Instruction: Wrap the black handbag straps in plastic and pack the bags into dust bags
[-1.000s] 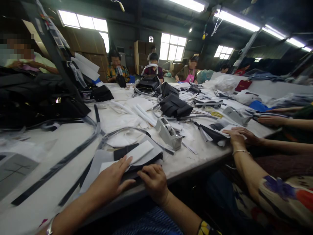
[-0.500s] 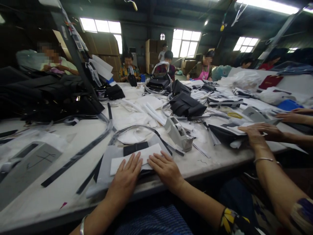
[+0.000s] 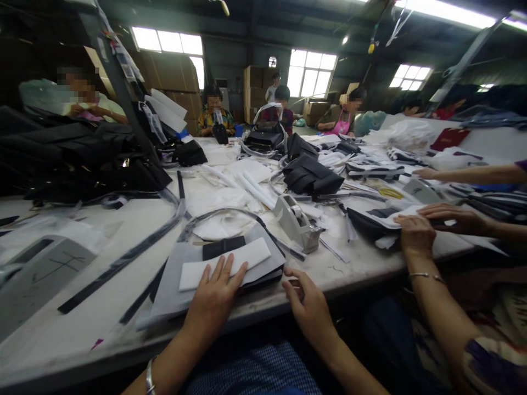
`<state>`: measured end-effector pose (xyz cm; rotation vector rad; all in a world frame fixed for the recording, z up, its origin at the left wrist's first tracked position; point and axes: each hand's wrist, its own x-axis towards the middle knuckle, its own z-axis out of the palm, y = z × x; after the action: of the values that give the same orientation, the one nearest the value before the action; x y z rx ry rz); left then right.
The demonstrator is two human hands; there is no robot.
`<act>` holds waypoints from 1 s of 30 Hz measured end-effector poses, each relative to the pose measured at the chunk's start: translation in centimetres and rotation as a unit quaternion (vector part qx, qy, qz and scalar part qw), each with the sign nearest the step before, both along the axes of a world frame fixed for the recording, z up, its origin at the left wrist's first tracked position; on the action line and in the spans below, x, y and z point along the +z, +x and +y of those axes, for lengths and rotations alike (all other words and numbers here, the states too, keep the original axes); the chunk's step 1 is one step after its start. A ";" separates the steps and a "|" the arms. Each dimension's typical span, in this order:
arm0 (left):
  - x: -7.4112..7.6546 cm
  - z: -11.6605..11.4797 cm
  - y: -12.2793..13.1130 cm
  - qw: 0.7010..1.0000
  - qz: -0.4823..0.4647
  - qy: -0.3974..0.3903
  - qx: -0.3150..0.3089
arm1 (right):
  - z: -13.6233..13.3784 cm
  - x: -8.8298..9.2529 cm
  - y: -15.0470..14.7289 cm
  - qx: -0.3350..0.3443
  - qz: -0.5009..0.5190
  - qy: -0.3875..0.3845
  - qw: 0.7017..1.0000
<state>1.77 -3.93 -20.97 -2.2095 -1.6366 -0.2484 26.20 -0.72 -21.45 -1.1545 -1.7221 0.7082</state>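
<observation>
With fingers spread, my left hand (image 3: 217, 291) lies flat on a folded white foam strip (image 3: 251, 258). That strip rests on a grey sheet (image 3: 175, 263) over a black bag (image 3: 267, 278) at the table's front edge. A black strap piece (image 3: 224, 247) shows just behind the white strip, and a wrapped strap (image 3: 214, 214) loops behind it. My right hand (image 3: 307, 299) is at the bag's right front corner, fingers curled loosely and apart. Nothing shows in its grasp; whether its fingertips touch the corner I cannot tell.
A grey tape dispenser (image 3: 296, 222) stands behind the bag; another (image 3: 45, 280) is at left. Black bags (image 3: 310, 175) lie mid-table, with a pile (image 3: 74, 153) at left. A co-worker's hands (image 3: 418, 233) press white material on a black bag at right. A long strap (image 3: 119, 269) lies left.
My right hand has lifted off the white strip and moved right and down to the bag's corner. My left hand stays on the strip. Another arm reaches in farther at right.
</observation>
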 end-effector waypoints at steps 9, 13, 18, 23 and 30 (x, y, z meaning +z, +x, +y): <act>-0.5 -0.2 -0.6 0.999 0.000 0.049 -0.014 | 2.3 1.9 -1.1 0.069 0.194 -0.307 0.929; -0.6 -0.8 -1.3 0.996 -0.031 0.078 -0.013 | 1.4 4.0 -2.6 0.067 0.285 -0.297 0.909; -0.4 -1.2 -1.4 0.993 -0.073 0.089 0.018 | 0.7 5.9 -4.5 0.085 0.382 -0.286 0.875; -1.2 -0.9 -2.0 0.988 -0.078 0.128 0.030 | 2.0 4.1 -3.4 0.098 0.344 -0.239 0.903; -0.7 -0.5 -2.9 0.991 -0.046 0.128 0.021 | 6.6 -0.2 0.1 -0.046 -0.038 0.138 0.989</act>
<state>-1.17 -4.44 -21.71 -1.9960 -1.5968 -0.5249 26.34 5.90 -21.62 -1.0694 -1.7550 0.3592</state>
